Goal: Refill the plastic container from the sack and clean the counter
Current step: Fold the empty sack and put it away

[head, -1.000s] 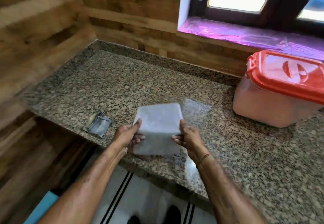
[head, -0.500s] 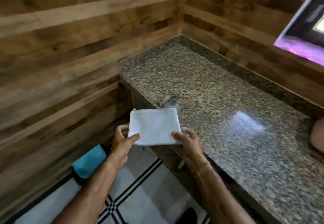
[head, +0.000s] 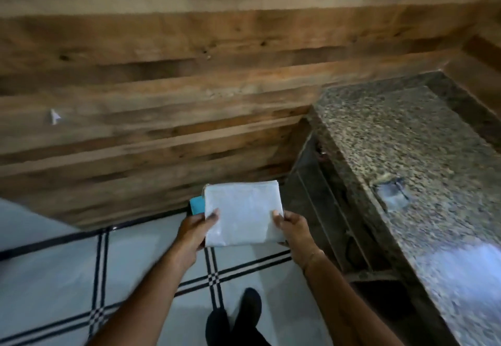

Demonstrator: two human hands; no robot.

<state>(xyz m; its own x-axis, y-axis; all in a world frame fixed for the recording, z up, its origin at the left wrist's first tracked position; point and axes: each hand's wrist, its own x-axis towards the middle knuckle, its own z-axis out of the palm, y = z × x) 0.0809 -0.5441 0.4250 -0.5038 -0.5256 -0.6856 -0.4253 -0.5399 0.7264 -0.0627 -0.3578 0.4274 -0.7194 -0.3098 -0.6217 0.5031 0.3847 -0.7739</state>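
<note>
Holds a folded white sack (head: 242, 211) flat above the tiled floor (head: 67, 264), just off the counter (head: 433, 156) and beyond its left end.

Looks slightly glossy, folded into a neat rectangle with aligned edges. Pinched at both near corners by left hand (head: 193, 233) and right hand (head: 294, 230), thumbs on top, fingers curled beneath. Hides part of a teal object (head: 195, 204) behind it. Leaves a crumpled grey packet (head: 390, 192) near the counter's front edge.
</note>
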